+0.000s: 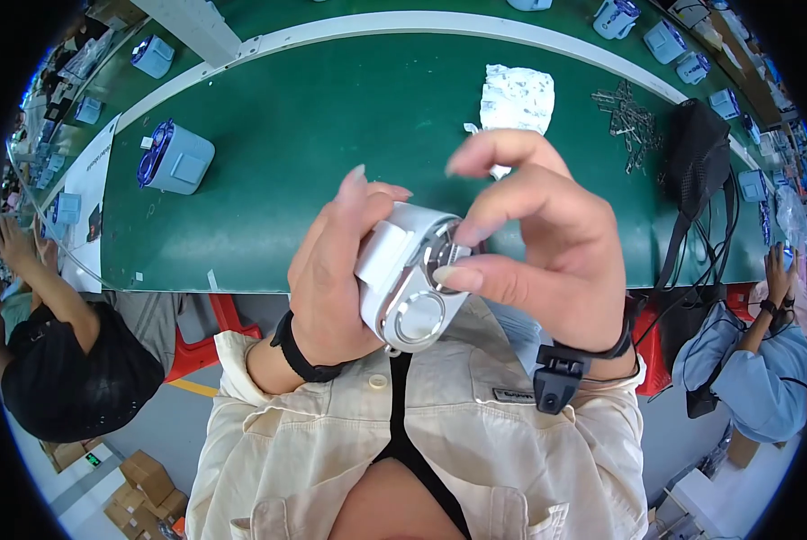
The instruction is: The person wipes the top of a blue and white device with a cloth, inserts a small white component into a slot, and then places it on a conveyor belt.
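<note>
A white, rounded device [390,255] with a shiny silver end is held in front of my chest, tilted, its end facing up and toward me. My left hand [327,274] wraps around its body from the left. On the silver end are two round parts, a closed disc [419,317] nearer me and an open ring farther off. At that ring my right hand [543,238] pinches with thumb and index finger; a small metallic bit shows between them, too small to name. The other right fingers are curled and raised.
On the green table [313,117] stands a light-blue device [184,160] at left. A crumpled white sheet [517,99], a pile of small metal pieces [631,121] and a black bag [698,148] lie at right. People sit left [79,360] and right [750,369].
</note>
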Demonstrator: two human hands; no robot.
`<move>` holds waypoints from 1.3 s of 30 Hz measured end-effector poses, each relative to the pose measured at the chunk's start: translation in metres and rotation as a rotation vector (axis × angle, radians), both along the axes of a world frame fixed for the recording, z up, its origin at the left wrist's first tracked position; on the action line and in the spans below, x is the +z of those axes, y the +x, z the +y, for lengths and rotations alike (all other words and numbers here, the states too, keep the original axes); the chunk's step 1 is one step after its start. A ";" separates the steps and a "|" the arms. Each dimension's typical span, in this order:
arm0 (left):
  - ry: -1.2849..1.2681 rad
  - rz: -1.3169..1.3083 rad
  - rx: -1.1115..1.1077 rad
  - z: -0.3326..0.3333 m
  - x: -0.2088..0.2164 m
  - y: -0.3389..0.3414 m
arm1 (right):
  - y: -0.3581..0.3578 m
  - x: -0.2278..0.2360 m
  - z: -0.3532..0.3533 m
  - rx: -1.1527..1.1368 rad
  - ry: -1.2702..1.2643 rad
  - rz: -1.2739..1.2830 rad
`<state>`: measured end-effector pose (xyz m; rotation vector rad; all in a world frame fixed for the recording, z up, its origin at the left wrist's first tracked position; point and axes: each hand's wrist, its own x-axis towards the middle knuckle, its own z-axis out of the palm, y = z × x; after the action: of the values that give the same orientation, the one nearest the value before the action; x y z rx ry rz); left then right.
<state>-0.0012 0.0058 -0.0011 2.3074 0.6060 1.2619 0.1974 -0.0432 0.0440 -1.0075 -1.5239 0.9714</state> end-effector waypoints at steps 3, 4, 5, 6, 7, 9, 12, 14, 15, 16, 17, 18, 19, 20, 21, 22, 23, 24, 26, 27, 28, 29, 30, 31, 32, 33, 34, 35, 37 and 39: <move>0.105 -0.084 0.035 0.000 -0.002 0.006 | -0.007 -0.010 0.007 0.075 0.037 0.166; 0.131 -0.053 0.066 -0.001 0.001 0.006 | -0.011 -0.012 0.009 0.138 -0.037 0.333; 0.158 -0.019 0.093 -0.001 0.004 0.005 | -0.017 -0.015 0.011 0.200 -0.109 0.504; 0.185 0.016 0.120 -0.002 0.005 0.004 | -0.022 -0.018 0.011 0.261 -0.179 0.676; 0.185 0.026 0.109 -0.002 0.004 0.003 | -0.027 -0.022 0.011 0.252 -0.175 0.688; 0.157 0.031 0.165 -0.004 0.000 0.003 | -0.034 -0.029 0.010 0.353 -0.221 0.893; 0.150 0.047 0.222 -0.005 0.000 0.007 | -0.041 -0.036 0.009 0.379 -0.223 1.020; 0.151 0.060 0.277 -0.006 0.001 0.010 | -0.046 -0.040 0.009 0.314 -0.195 1.060; 0.153 0.063 0.276 -0.006 -0.001 0.011 | -0.048 -0.042 0.008 0.315 -0.193 1.063; 0.158 0.059 0.278 -0.005 -0.004 0.012 | -0.050 -0.045 0.007 0.264 -0.138 1.006; 0.162 0.055 0.281 -0.003 -0.009 0.012 | -0.053 -0.047 0.007 0.212 -0.084 0.947; 0.167 0.050 0.284 -0.003 -0.011 0.012 | -0.054 -0.048 0.007 0.161 -0.030 0.887; 0.169 0.050 0.283 -0.004 -0.012 0.012 | -0.054 -0.048 0.006 0.161 -0.028 0.887; 0.131 0.043 0.288 -0.005 -0.013 0.012 | -0.054 -0.048 0.007 0.180 -0.069 0.936; 0.093 0.035 0.293 -0.006 -0.013 0.011 | -0.055 -0.047 0.008 0.199 -0.110 0.985; 0.056 0.028 0.298 -0.007 -0.014 0.011 | -0.055 -0.047 0.009 0.219 -0.152 1.033; 0.059 0.029 0.302 -0.008 -0.014 0.010 | -0.054 -0.046 0.009 0.224 -0.151 1.034; -0.005 -0.003 0.278 -0.009 -0.014 0.010 | -0.050 -0.043 0.010 0.253 -0.182 1.054; -0.135 -0.070 0.219 -0.009 -0.013 0.010 | -0.044 -0.039 0.011 0.301 -0.241 1.090; -0.133 -0.070 0.218 -0.009 -0.014 0.010 | -0.045 -0.039 0.012 0.302 -0.238 1.090; -0.121 -0.076 0.224 -0.008 -0.014 0.011 | -0.046 -0.039 0.011 0.278 -0.216 1.040; -0.109 -0.083 0.230 -0.007 -0.015 0.011 | -0.048 -0.040 0.011 0.253 -0.195 0.991; -0.100 -0.089 0.237 -0.007 -0.016 0.012 | -0.050 -0.040 0.010 0.228 -0.175 0.942; -0.100 -0.088 0.237 -0.006 -0.015 0.012 | -0.052 -0.042 0.010 0.228 -0.176 0.943; -0.062 -0.068 0.252 -0.005 -0.014 0.013 | -0.055 -0.044 0.010 0.191 -0.143 0.931; -0.024 -0.047 0.266 -0.005 -0.012 0.014 | -0.059 -0.045 0.010 0.155 -0.110 0.919; 0.014 -0.027 0.280 -0.004 -0.012 0.014 | -0.061 -0.047 0.010 0.118 -0.078 0.907; 0.014 -0.026 0.281 -0.005 -0.013 0.013 | -0.064 -0.047 0.011 0.120 -0.079 0.907; -0.010 -0.055 0.308 -0.007 -0.019 0.012 | -0.068 -0.048 0.012 0.096 -0.005 0.852; -0.023 -0.070 0.322 -0.007 -0.021 0.010 | -0.070 -0.048 0.012 0.085 0.030 0.824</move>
<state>0.0092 -0.0013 -0.0218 2.1972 0.9925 1.4610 0.1273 -0.0314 -0.0040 -0.4173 -0.8832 1.2173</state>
